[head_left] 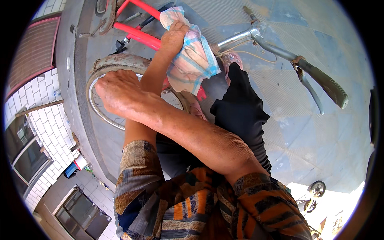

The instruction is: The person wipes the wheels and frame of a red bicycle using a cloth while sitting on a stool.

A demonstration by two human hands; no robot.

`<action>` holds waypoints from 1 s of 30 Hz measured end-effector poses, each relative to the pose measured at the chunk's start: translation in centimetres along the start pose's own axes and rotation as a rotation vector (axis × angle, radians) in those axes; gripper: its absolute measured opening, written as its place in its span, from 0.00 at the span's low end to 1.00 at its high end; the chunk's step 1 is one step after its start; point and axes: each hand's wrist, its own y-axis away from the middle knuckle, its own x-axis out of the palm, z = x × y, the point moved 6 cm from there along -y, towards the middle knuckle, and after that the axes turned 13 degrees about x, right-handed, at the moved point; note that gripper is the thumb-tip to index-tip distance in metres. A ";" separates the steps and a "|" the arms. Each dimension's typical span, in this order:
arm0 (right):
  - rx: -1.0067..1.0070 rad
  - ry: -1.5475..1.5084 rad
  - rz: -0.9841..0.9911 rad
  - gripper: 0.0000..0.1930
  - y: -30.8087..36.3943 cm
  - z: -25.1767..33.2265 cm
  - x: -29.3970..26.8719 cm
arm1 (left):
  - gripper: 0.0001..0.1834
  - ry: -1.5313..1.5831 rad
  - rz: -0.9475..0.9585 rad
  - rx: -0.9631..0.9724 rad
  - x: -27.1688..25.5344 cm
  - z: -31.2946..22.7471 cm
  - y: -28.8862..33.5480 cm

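A red bicycle frame (138, 37) lies ahead of me, with a rusty-fendered wheel (93, 105) on the left. A thin checked cloth (191, 60) in pink, white and light blue drapes over the front part of the frame. Closed fingers of my left hand (175, 38) grip the cloth at its upper left. My right arm crosses over the left one. Its hand (118, 91) is closed above the wheel beside the fender (122, 61); the fingertips and whatever they hold are hidden.
Silver handlebars (276, 49) with a dark grip (326, 82), a brake lever and loose cables extend to the right. My black-trousered knee (242, 106) is close to the cloth. A white brick wall (52, 108) stands at the left, and small black wheels (318, 189) are at the lower right.
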 end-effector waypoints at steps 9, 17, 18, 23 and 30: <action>-0.015 -0.064 0.024 0.05 -0.4 0.6 -0.5 | 0.21 -0.354 0.507 -0.476 -1.1 5.1 4.4; -0.028 -0.120 0.002 0.06 -0.4 0.8 -0.1 | 0.30 -0.100 0.547 -0.487 -0.1 3.5 5.9; -0.027 -0.130 -0.010 0.06 -0.5 0.8 -0.2 | 0.32 -0.024 0.505 -0.463 0.0 3.4 6.0; -0.011 -0.119 0.011 0.07 -0.4 0.9 0.7 | 0.29 0.021 0.355 -0.398 0.6 2.9 6.6; 0.000 -0.113 0.042 0.06 -0.6 0.9 1.7 | 0.29 0.049 0.295 -0.306 -0.8 1.1 6.6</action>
